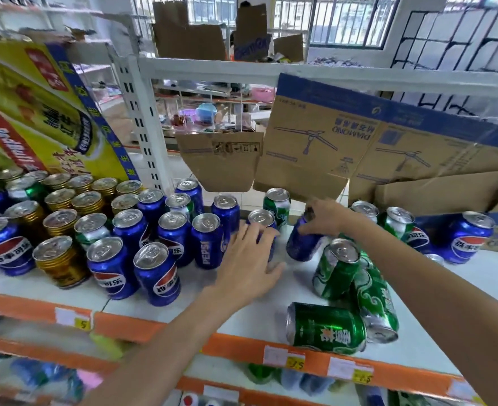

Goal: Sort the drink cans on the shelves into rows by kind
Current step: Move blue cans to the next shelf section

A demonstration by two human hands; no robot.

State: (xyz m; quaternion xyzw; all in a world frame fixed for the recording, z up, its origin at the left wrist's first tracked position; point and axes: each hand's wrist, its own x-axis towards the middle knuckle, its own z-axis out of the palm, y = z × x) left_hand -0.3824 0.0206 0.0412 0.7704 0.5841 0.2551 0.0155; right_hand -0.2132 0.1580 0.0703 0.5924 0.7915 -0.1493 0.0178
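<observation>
White shop shelf (183,300) with an orange edge carries mixed cans. At frame centre the right hand (325,216) grips a tilted blue cola can (302,244), its top leaning upper right, fingers curled round it; left hand (249,260), fingers spread flat, touches the upright blue row's end can (261,219) just left.

A flattened brown cardboard box (324,148) printed with a ceiling-fan drawing and a blue band leans upside down at the back edge of the shelf. A smaller cardboard flap (221,162) hangs just beside it. A yellow poster (36,106) tilts at the back left corner. Yellow price tags (296,362) sit on the orange front edge.
</observation>
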